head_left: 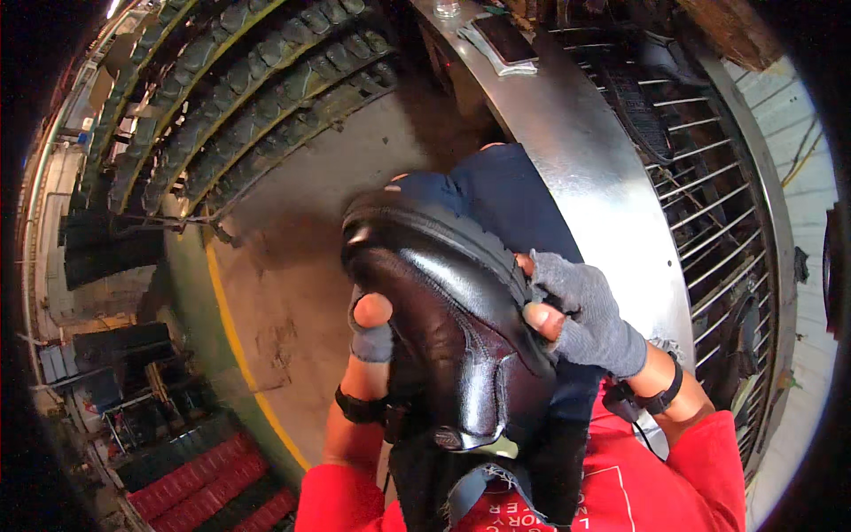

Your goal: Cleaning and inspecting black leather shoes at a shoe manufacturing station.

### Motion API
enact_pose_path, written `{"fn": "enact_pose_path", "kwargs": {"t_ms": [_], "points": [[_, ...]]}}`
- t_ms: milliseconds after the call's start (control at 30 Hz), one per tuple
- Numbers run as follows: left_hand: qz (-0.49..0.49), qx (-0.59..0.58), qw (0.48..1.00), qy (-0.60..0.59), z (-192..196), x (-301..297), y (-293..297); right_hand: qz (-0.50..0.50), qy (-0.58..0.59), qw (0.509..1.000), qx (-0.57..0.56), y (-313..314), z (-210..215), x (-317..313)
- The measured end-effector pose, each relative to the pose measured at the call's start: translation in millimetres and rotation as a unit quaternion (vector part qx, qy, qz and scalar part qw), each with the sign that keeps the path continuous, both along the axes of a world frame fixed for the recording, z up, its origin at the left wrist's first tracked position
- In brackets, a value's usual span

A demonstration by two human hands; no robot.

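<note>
A glossy black leather shoe (443,310) with a thick dark sole is held up in front of my red shirt, its toe pointing away to the upper left. My left hand (370,324), in a grey fingerless glove, grips the shoe's left side with the thumb up; its other fingers are hidden behind the shoe. My right hand (581,310), gloved the same way, pinches the sole edge on the right side between thumb and fingers. Dark cloth (510,191) covers my legs beneath the shoe.
At my right runs a shiny metal bench (612,186), with a phone (503,40) lying on a white cloth at its far end. Beyond it, a rack of metal bars (709,204) bears dark shoes. Racks of black shoes (257,80) stand far left. A yellow line (235,328) crosses the floor.
</note>
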State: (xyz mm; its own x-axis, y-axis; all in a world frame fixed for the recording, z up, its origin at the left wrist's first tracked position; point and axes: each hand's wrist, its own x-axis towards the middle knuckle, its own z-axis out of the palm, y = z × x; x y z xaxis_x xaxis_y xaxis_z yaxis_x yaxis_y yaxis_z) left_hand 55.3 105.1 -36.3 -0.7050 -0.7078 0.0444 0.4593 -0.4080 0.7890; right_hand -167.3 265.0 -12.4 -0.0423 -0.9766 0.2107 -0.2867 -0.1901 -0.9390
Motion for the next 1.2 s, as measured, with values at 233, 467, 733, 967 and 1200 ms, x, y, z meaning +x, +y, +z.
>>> {"fn": "enact_pose_path", "kwargs": {"t_ms": [233,467,733,967,1200], "points": [[-0.027,-0.048,0.994,-0.095,64,-52,12,-0.060,0.123,0.985,0.109,7,52,-56],[-0.068,-0.292,0.941,-0.155,84,-76,37,0.005,0.180,0.980,-0.080,-32,114,-50],[-0.104,-0.383,0.858,-0.325,107,-80,32,0.013,-0.004,0.995,-0.099,-39,104,-50],[0.172,-0.422,0.829,-0.323,113,-49,29,-0.072,-0.282,0.955,-0.058,-18,65,-10],[0.256,-0.335,0.836,-0.352,87,-58,29,-0.065,-0.259,0.944,0.194,15,35,-9]]}}
